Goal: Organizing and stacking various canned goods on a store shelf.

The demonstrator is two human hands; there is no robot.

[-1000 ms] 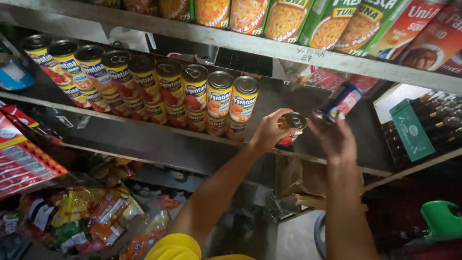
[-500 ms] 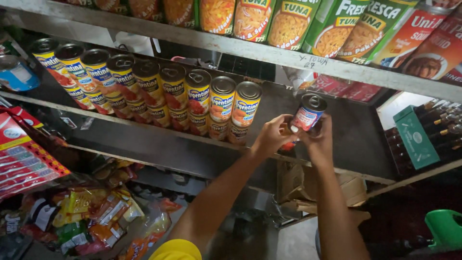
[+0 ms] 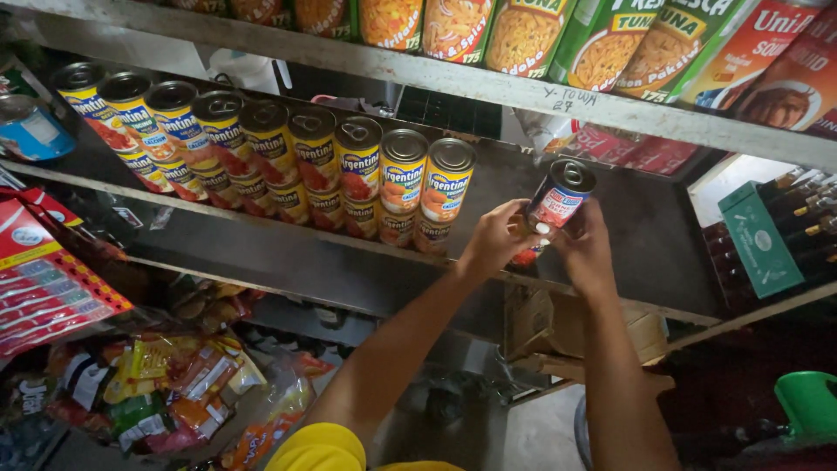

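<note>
- Head view: right hand (image 3: 586,249) wraps a small can (image 3: 559,196) with a red-and-white label, fingers curled around its side, pull-tab top facing up and tilted toward the camera.
- Left hand (image 3: 499,237) also on that can, fingertips pressed to its lower left side, fingers partly curled.
- The can sits just above the dark middle shelf (image 3: 645,235), right of the can row, at the front edge.
- Row of tall cans (image 3: 288,161) with yellow-blue-red labels lines the same shelf, stacked two high, just left of the left hand.
- Upper shelf (image 3: 540,100) carries green and red tins (image 3: 610,39).
- Snack packets (image 3: 166,384) lie low left; green crate (image 3: 758,240) with bottles far right.
</note>
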